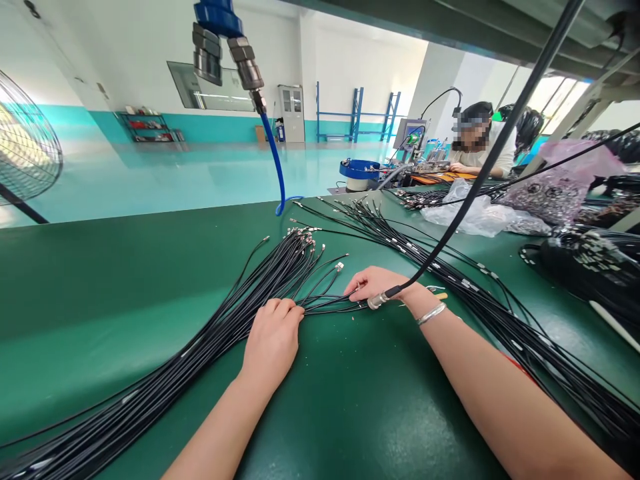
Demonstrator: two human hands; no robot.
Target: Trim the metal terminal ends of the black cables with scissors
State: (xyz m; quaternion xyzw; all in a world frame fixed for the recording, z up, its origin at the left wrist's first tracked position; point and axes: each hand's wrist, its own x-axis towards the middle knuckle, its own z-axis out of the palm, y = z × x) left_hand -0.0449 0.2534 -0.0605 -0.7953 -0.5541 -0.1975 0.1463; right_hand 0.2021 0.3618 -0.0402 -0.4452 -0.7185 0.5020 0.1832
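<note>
Green matting covers a wide factory table [100, 287]. At frame centre, the left hand [273, 337] presses curled fingers on a fanned bundle of thin black cables with metal tips [260, 287], pinning it flat. Just right, the right hand [383, 285] pinches single strands, apparently separating them. Another cable bundle [475, 293] lies farther right.

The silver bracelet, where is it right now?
Head view, right of centre: the silver bracelet circles the right hand's wrist, beside the black cable bundle.
</note>
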